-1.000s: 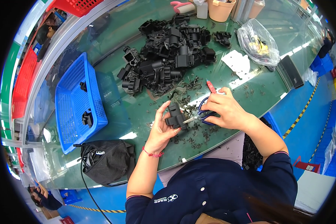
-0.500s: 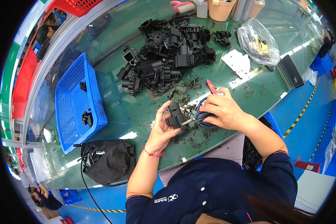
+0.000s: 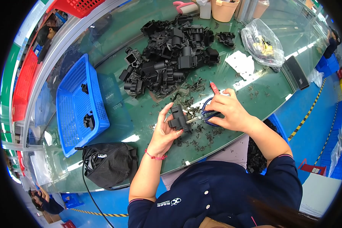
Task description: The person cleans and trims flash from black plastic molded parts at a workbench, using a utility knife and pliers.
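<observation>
My left hand (image 3: 162, 132) grips a black molded plastic part (image 3: 177, 117) above the table, its thumb on the near edge and its fingers around the far left side. In my right hand (image 3: 230, 112) is a pair of scissors (image 3: 206, 105) with dark blue handles, their blades directed at the part's right side. Whether the blade tips touch it I cannot tell. A slim red tool (image 3: 214, 88) also sticks out from between the right hand's fingers. Small black plastic scraps (image 3: 201, 141) lie under and around both hands.
Beyond my hands rises a big pile of black plastic parts (image 3: 186, 57). A blue basket (image 3: 103, 110) with a few black parts stands left, near a black mesh bag (image 3: 110, 167). At the right are white paper (image 3: 240, 64), a clear plastic bag (image 3: 260, 45) and a dark flat box (image 3: 296, 72).
My right hand has shifted slightly to the right, drawing the scissors a little back from the part. The left hand and the part stay nearly in place.
</observation>
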`<act>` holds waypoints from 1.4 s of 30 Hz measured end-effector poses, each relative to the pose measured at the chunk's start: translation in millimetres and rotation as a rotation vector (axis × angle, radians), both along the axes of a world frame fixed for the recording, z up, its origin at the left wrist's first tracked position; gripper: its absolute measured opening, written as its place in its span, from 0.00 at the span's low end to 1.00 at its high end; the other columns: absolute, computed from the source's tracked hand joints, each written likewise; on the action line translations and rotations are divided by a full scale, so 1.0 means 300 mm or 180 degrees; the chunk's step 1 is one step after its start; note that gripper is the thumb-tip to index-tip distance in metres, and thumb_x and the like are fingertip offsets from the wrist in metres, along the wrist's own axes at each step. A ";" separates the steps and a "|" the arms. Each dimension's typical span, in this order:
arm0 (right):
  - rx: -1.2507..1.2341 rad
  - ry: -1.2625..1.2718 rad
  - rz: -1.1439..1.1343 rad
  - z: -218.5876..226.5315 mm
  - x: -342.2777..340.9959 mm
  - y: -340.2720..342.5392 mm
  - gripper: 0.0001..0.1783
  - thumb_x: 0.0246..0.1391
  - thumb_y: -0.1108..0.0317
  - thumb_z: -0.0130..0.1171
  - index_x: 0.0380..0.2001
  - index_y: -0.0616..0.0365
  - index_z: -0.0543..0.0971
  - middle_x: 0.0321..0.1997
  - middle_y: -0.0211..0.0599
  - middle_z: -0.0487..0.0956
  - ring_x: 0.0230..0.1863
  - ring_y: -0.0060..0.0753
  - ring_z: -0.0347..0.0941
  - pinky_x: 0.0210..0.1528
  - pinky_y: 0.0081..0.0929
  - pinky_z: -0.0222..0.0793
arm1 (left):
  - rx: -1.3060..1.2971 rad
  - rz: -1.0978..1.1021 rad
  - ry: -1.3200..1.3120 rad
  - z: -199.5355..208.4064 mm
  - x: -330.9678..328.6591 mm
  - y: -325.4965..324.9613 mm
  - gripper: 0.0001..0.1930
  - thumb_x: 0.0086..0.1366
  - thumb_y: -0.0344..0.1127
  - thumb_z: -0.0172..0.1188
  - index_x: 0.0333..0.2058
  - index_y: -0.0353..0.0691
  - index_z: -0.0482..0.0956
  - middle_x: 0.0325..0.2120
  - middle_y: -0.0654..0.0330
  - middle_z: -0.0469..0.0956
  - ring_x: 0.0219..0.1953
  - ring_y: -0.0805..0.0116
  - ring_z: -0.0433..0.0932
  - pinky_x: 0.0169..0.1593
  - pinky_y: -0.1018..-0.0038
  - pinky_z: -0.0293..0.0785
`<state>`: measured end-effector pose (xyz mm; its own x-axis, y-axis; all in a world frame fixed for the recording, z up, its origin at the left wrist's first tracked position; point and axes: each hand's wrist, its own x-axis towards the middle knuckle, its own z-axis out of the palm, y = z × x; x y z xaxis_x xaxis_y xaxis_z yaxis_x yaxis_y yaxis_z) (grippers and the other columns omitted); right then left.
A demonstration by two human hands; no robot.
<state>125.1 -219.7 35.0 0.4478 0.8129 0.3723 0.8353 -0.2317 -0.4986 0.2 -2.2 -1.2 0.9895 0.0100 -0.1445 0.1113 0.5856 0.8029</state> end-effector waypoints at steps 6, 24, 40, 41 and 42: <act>0.0012 0.0001 -0.0199 -0.017 0.022 -0.017 0.17 0.36 0.67 0.67 0.34 0.52 0.76 0.31 0.28 0.72 0.36 0.31 0.69 0.47 0.34 0.53 | 0.0057 0.0048 -0.0056 -0.007 0.002 0.000 0.45 0.48 0.26 0.67 0.62 0.47 0.50 0.51 0.50 0.66 0.48 0.64 0.71 0.52 0.71 0.68; -0.1679 -0.0046 -0.2609 -0.055 0.182 -0.344 0.14 0.43 0.64 0.63 0.33 0.59 0.77 0.32 0.37 0.74 0.34 0.44 0.73 0.38 0.38 0.68 | -0.0968 0.0521 0.0576 -0.085 -0.022 0.035 0.26 0.63 0.54 0.51 0.52 0.40 0.66 0.46 0.50 0.71 0.36 0.58 0.76 0.39 0.69 0.77; 0.0714 0.0005 0.0357 -0.013 -0.065 0.195 0.17 0.37 0.71 0.66 0.36 0.54 0.79 0.31 0.32 0.70 0.30 0.35 0.68 0.31 0.31 0.64 | -0.0510 0.0234 0.0690 -0.074 -0.018 0.038 0.32 0.57 0.63 0.49 0.45 0.38 0.68 0.34 0.59 0.75 0.29 0.66 0.78 0.32 0.73 0.79; 0.0717 0.0010 0.0362 -0.010 -0.066 0.205 0.17 0.37 0.71 0.66 0.36 0.54 0.79 0.31 0.32 0.70 0.30 0.35 0.68 0.31 0.31 0.64 | -0.0414 0.0213 0.0691 -0.075 -0.016 0.041 0.32 0.57 0.63 0.49 0.46 0.39 0.67 0.34 0.59 0.75 0.29 0.66 0.79 0.32 0.74 0.79; 0.0690 -0.0081 0.0409 -0.006 -0.066 0.212 0.16 0.38 0.70 0.65 0.35 0.54 0.79 0.31 0.32 0.70 0.30 0.35 0.67 0.32 0.31 0.62 | -0.0414 0.0219 0.0697 -0.076 -0.017 0.041 0.32 0.57 0.63 0.49 0.46 0.39 0.67 0.34 0.59 0.75 0.29 0.66 0.79 0.32 0.74 0.79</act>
